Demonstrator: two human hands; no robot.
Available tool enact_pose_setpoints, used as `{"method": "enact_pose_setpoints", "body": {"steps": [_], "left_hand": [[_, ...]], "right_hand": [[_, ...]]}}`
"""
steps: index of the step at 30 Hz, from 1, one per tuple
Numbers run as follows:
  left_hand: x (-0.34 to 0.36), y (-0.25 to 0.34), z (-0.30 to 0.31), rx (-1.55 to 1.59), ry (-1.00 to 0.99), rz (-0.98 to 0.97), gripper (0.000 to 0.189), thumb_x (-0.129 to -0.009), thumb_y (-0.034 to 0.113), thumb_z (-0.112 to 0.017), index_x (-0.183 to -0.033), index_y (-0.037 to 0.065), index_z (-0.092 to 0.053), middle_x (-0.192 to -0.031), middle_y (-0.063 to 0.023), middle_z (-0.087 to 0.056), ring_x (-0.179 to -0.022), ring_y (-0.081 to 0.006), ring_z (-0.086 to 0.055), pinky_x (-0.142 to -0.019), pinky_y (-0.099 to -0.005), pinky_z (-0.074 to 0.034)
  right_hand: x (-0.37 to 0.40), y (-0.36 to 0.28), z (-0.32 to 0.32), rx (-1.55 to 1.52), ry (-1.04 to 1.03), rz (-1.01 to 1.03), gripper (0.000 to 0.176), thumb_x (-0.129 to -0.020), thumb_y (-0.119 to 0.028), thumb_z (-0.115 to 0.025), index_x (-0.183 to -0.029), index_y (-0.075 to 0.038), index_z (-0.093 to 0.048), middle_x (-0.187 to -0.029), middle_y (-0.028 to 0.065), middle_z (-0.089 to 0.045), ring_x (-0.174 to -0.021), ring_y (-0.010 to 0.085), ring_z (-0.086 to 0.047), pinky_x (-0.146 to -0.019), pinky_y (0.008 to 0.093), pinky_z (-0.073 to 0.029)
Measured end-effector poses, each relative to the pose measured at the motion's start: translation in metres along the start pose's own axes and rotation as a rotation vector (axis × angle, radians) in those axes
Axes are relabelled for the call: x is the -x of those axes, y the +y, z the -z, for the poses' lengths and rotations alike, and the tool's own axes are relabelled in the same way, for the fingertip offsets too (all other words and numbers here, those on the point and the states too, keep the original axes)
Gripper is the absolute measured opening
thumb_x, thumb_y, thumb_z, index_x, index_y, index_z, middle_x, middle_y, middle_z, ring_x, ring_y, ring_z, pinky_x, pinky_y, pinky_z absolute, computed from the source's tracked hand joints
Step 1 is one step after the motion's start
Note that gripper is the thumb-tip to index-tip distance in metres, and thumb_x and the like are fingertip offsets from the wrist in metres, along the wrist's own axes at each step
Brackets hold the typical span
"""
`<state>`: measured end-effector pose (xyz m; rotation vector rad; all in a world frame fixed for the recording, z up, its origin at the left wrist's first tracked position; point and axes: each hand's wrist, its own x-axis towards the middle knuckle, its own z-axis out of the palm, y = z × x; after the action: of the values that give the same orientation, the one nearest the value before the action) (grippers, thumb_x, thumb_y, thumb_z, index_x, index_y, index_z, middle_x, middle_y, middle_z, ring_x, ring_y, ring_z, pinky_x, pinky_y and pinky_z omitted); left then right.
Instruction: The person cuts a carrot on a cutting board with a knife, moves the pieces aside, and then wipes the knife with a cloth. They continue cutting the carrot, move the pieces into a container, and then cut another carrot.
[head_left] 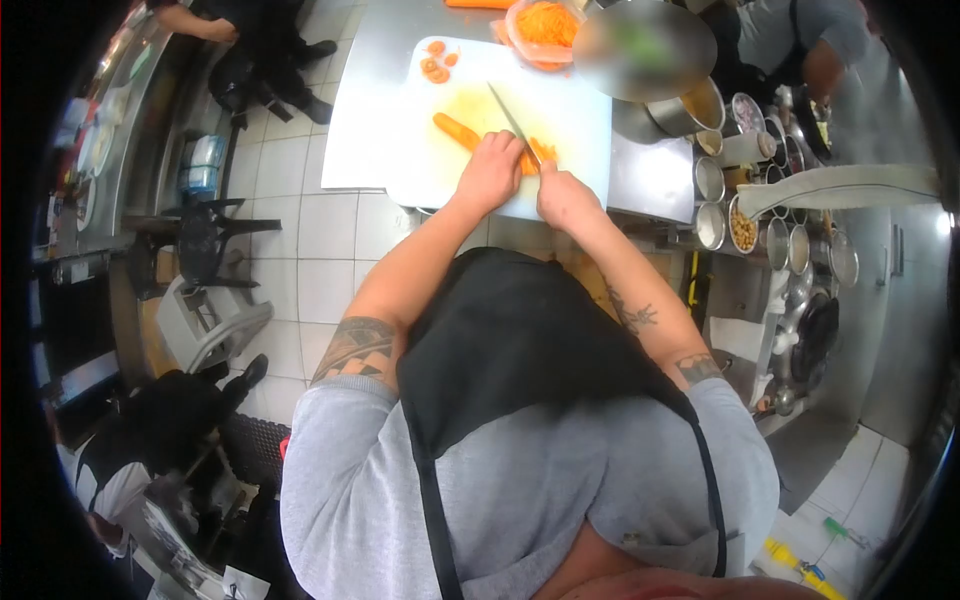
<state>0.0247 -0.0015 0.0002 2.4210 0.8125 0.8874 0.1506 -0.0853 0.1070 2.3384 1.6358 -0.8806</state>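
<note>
**A:** Carrot [456, 129], where does it lie?

**B:** On the white cutting board [570, 110], at twelve o'clock from the person. Its length runs from ten o'clock towards four o'clock.

**A:** And the hands?

**B:** The left hand [490, 172] is wrapped tight round the handle of a knife [508, 110], whose blade points to eleven o'clock above the carrot. The right hand [565, 195] is just beside it at four o'clock, fingers curled down onto the carrot's cut end.

**A:** What else is on the board?

**B:** Carrot slices [436, 65] lie near its eleven o'clock corner. A container of shredded carrot [545, 22] sits at its one o'clock edge. Metal tubs [709, 180] stand off the board at three o'clock.
</note>
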Motion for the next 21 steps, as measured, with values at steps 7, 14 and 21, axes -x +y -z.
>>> {"method": "enact_pose_setpoints", "body": {"steps": [7, 14, 21], "left_hand": [[0.001, 0.000, 0.002, 0.073, 0.039, -0.025, 0.021, -0.084, 0.004, -0.060, -0.104, 0.002, -0.062, -0.107, -0.0179, -0.059, -0.101, -0.0383, -0.055, -0.091, -0.0457, -0.048], [0.002, -0.014, 0.010, 0.183, 0.011, -0.044, 0.015, -0.085, 0.001, -0.061, -0.101, 0.001, -0.062, -0.105, -0.0191, -0.060, -0.099, -0.0408, -0.056, -0.090, -0.0467, -0.048], [0.002, -0.010, 0.012, 0.142, 0.016, -0.031, 0.016, -0.084, 0.001, -0.061, -0.100, 0.002, -0.062, -0.105, -0.0185, -0.060, -0.099, -0.0400, -0.056, -0.090, -0.0471, -0.049]], "right_hand": [[0.007, 0.011, -0.029, 0.011, 0.024, -0.003, 0.032, -0.093, -0.007, -0.048, -0.122, 0.006, -0.048, -0.103, 0.0328, -0.070, -0.101, 0.0456, -0.070, -0.089, 0.0518, -0.056], [-0.003, 0.010, -0.029, -0.007, 0.054, -0.011, 0.032, -0.094, -0.007, -0.044, -0.123, 0.006, -0.048, -0.103, 0.0318, -0.070, -0.100, 0.0453, -0.070, -0.088, 0.0526, -0.055], [-0.003, -0.004, -0.018, 0.037, 0.048, -0.017, 0.035, -0.093, -0.007, -0.047, -0.126, 0.005, -0.048, -0.105, 0.0311, -0.071, -0.102, 0.0442, -0.070, -0.089, 0.0511, -0.055]]}}
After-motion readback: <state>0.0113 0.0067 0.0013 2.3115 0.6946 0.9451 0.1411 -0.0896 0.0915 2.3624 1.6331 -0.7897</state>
